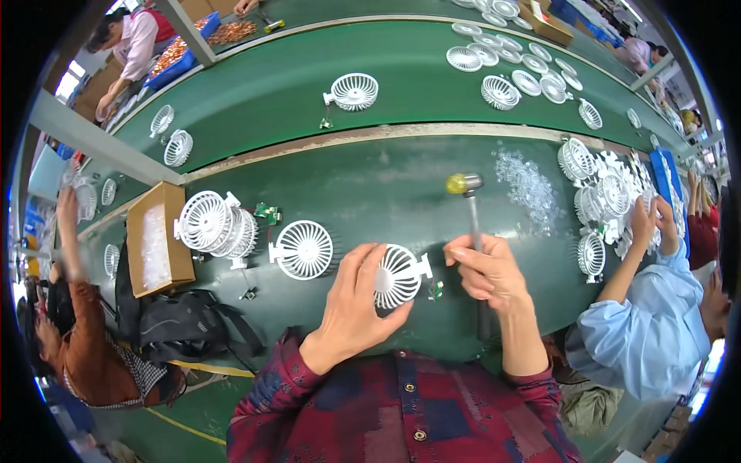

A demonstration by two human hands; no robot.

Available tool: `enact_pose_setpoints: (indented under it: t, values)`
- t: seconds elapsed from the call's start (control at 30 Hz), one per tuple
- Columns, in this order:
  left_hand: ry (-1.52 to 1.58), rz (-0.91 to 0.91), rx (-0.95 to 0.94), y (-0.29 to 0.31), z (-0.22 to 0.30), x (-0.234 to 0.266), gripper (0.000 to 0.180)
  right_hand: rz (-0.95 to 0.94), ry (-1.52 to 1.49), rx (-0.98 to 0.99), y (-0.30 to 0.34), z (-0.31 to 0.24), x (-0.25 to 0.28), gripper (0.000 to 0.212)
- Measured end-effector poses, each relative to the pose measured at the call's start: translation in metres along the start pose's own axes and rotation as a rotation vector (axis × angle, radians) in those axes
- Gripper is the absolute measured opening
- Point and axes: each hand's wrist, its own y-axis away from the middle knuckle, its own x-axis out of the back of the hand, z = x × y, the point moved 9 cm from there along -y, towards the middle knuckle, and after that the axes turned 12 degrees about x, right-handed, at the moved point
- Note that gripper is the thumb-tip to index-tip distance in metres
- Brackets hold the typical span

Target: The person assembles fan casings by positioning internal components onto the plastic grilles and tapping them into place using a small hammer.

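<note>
My left hand (352, 297) is closed around a white round fan housing (398, 275) with slotted ribs, gripping it from the left. A small green circuit board (437, 290) hangs by wires at the housing's right side. To the right, my right hand (492, 272) has thumb and forefinger pressed together; anything between their tips is too small to make out. Across that hand's place runs a hammer (473, 212) with a yellow-tipped head and dark handle, partly hidden by the hand. Another white fan housing (306, 250) lies on the green table left of my hands.
Stacked fan housings (218, 224) and a cardboard box (160, 239) of clear parts stand left, near a black bag (185, 324). Small clear pieces (529, 189) are heaped right. Beyond runs a green conveyor (417, 69) carrying white parts. Co-workers (648, 309) sit on both sides.
</note>
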Motion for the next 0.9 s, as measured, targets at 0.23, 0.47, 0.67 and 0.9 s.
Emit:
enact_pose_setpoints:
  t: [0.23, 0.47, 0.67, 0.9]
  values:
    - [0.093, -0.032, -0.069, 0.006, 0.014, 0.001, 0.081, -0.096, -0.201, -0.12, 0.002, 0.031, -0.021, 0.02]
    - [0.083, -0.034, -0.04, 0.005, 0.011, 0.003, 0.081, 0.015, -0.145, -0.038, 0.007, 0.032, -0.025, 0.023]
    - [0.053, -0.035, -0.022, 0.005, 0.01, 0.001, 0.079, 0.094, -0.072, 0.047, 0.01, 0.029, -0.024, 0.022]
    - [0.033, -0.045, -0.027, 0.005, 0.014, -0.002, 0.079, 0.09, -0.02, 0.127, 0.014, 0.027, -0.022, 0.02]
